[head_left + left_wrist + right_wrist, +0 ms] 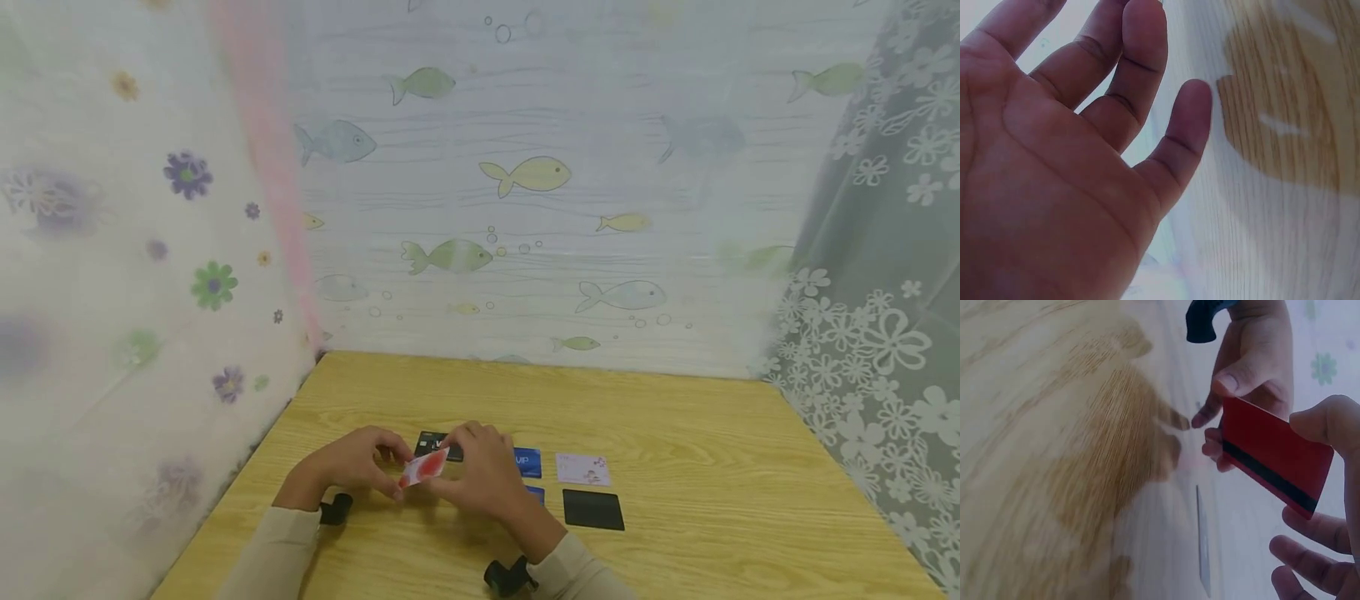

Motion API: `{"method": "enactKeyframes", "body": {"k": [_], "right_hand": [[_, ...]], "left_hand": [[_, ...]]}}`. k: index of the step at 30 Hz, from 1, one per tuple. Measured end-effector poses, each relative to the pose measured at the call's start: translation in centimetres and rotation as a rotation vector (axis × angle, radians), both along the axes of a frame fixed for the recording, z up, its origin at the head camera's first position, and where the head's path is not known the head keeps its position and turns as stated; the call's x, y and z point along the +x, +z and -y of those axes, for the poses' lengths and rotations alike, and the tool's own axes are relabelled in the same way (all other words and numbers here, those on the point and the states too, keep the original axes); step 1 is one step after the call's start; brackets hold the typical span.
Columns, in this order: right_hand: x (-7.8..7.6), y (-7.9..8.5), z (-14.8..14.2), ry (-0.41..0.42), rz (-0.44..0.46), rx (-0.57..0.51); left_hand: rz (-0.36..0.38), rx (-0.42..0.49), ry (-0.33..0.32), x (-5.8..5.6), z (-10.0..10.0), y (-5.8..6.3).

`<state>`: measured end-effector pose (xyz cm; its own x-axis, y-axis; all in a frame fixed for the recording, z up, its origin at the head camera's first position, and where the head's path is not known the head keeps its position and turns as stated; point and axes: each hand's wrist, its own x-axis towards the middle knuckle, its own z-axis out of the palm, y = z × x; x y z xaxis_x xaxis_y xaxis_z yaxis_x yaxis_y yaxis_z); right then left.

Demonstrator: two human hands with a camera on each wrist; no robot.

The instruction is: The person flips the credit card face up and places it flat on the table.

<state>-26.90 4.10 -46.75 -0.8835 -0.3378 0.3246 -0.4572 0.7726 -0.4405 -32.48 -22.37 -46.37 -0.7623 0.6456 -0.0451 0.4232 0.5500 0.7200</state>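
Both hands hold one card (426, 468) above the table, its white-and-red face showing in the head view. In the right wrist view the card (1275, 453) shows a red side with a black stripe. My left hand (356, 461) pinches the card's left end, its thumb on the corner. At the other end, my right hand (483, 475) grips the card between thumb and fingers. The left wrist view shows the palm and fingers of the left hand (1066, 156), with the card out of frame. Behind the held card, a black card (431, 442) lies partly hidden.
To the right lie a blue VIP card (528, 462), a second blue card (537, 493) partly covered by the right hand, a pale card with pink print (582, 469) and a plain black card (593, 509). Printed curtains (525, 325) border the wooden table (705, 450).
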Motion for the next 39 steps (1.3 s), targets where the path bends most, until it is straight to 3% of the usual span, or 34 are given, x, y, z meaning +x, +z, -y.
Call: {"method": "enactKeyframes", "body": {"k": [12, 20, 30, 39], "right_hand": [[-0.1, -0.4, -1.3, 0.018, -0.009, 0.114], [-0.6, -0.9, -1.5, 0.026, 0.036, 0.165], [-0.4, -0.9, -1.4, 0.012, 0.089, 0.168], [-0.5, -1.3, -1.5, -0.002, 0.133, 0.180]], "left_hand": [[0.002, -0.048, 0.074, 0.1, 0.0, 0.1], [-0.034, -0.074, 0.092, -0.1, -0.1, -0.2], [-0.076, -0.124, 0.118, 0.0, -0.7, -0.5], [-0.071, -0.140, 0.153, 0.4, -1.3, -0.3]]}}
